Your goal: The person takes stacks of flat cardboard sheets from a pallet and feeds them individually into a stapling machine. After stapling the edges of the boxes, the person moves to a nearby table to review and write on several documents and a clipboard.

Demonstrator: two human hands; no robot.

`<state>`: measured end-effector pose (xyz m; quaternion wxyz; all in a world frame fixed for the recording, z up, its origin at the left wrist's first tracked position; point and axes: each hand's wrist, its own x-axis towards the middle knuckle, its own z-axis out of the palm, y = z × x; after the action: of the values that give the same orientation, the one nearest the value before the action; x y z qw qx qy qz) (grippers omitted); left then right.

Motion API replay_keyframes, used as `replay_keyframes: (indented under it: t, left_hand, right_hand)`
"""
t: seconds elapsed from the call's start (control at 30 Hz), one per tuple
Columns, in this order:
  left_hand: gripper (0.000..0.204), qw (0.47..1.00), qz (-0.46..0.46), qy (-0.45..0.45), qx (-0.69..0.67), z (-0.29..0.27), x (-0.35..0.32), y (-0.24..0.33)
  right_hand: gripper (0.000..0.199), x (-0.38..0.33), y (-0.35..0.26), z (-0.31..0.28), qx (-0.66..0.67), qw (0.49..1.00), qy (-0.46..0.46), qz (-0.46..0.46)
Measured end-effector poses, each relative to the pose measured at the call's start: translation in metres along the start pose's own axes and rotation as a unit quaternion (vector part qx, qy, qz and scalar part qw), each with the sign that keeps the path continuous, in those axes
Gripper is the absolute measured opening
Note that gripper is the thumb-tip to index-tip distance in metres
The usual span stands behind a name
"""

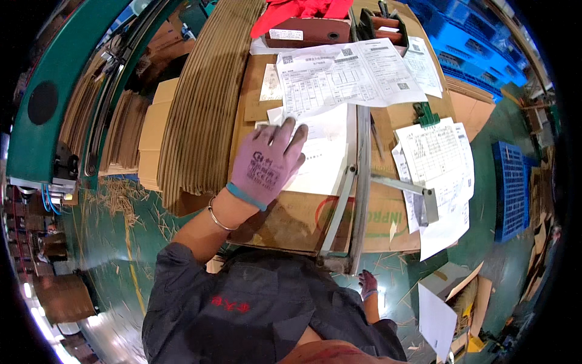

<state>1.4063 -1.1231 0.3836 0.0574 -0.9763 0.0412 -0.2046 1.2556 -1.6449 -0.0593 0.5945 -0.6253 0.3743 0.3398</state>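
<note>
My left hand (270,159), in a pale purple work glove with a teal cuff and dirty fingertips, lies over white sheets (324,159) on the cardboard-covered bench. Its fingers are stretched out and slightly apart. Just beyond the fingertips is a large printed form (348,76) with tables and square codes, its near edge curling. My right hand (367,284), also gloved, hangs low beside my body, off the bench edge. It looks small here, its fingers loosely bent and apart, with nothing visible in them. A metal bar (360,182) runs along the bench between the papers.
Stacked cardboard sheets (206,91) stand left, beside a green machine (51,91). Clipped papers (433,158) under a green clip (426,114) lie right. Farther back are a brown box (309,31) with red cloth (303,11). A blue pallet (510,191) and an open carton (464,303) stand right.
</note>
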Motion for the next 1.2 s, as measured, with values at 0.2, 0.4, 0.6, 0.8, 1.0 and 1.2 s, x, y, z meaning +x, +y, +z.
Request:
replay_keyframes:
  t: [0.2, 0.4, 0.6, 0.8, 1.0, 1.2]
  left_hand:
    - [0.052, 1.000, -0.015, -0.009, 0.024, 0.027, 0.041, -0.007]
    - [0.047, 0.997, -0.028, -0.054, 0.039, 0.049, 0.057, -0.010]
    - [0.030, 0.992, -0.055, -0.078, 0.078, 0.044, 0.069, -0.026]
    - [0.035, 0.989, -0.135, 0.063, -0.019, 0.008, 0.051, -0.038]
    - [0.032, 0.986, -0.135, 0.095, -0.005, -0.007, 0.034, -0.038]
    - [0.032, 0.985, -0.144, 0.094, -0.004, -0.008, 0.022, -0.034]
  right_hand:
    - [0.042, 0.017, -0.012, 0.023, -0.041, 0.997, -0.063, 0.030]
    - [0.034, 0.042, -0.035, 0.019, -0.100, 0.993, -0.070, 0.007]
    - [0.030, 0.090, 0.001, -0.002, -0.032, 0.970, -0.065, -0.232]
    - [0.024, 0.063, -0.024, 0.030, -0.004, 0.996, -0.063, -0.059]
    - [0.034, 0.093, 0.020, 0.033, -0.120, 0.992, 0.036, 0.031]
    - [0.033, 0.096, 0.006, 0.022, -0.159, 0.987, 0.026, -0.011]
